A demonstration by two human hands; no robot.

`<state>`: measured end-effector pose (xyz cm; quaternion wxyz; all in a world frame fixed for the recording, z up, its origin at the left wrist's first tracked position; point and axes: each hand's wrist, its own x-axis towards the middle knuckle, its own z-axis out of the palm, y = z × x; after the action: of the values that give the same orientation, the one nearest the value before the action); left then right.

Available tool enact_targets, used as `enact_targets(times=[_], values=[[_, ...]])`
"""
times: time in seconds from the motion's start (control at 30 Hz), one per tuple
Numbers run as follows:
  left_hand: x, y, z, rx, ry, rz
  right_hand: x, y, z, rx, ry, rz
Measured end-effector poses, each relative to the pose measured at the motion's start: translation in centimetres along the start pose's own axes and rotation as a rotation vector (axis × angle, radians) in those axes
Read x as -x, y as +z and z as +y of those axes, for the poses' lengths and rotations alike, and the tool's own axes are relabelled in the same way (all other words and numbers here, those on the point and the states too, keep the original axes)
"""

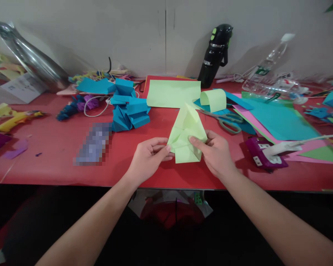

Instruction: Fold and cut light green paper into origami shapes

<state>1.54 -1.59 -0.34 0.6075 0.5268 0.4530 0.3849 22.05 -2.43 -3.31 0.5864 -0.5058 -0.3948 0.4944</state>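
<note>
A light green sheet of paper, partly folded into a peaked shape [186,133], is held just above the red table [58,155] near its front edge. My left hand [148,157] pinches the paper's left edge with fingers curled. On the other side, my right hand [215,151] grips the right edge, thumb lying on top of the fold. Both forearms reach in from below.
A flat green sheet [173,93] and a curled green strip [213,99] lie behind the fold. Blue folded paper pieces [129,111] sit left, scissors [227,120] and teal and pink sheets [277,122] right. A black bottle [215,55], clear plastic bottle [266,70] and purple stapler [262,153] stand nearby.
</note>
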Motion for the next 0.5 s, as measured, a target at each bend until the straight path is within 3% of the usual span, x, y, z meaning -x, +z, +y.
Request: enact_targets(times=[0.37,0.43,0.5], values=[[0.17,0.16,-0.31,0.030,0.026,0.063,-0.43,-0.28,-0.51,-0.108,-0.009,0.001],[0.14,0.36,-0.51,0.040,0.038,0.087,-0.37,-0.18,-0.39,-0.045,0.001,0.006],[0.02,0.53,-0.74,0.043,0.037,0.098,0.08,-0.07,-0.23,0.136,-0.079,0.045]])
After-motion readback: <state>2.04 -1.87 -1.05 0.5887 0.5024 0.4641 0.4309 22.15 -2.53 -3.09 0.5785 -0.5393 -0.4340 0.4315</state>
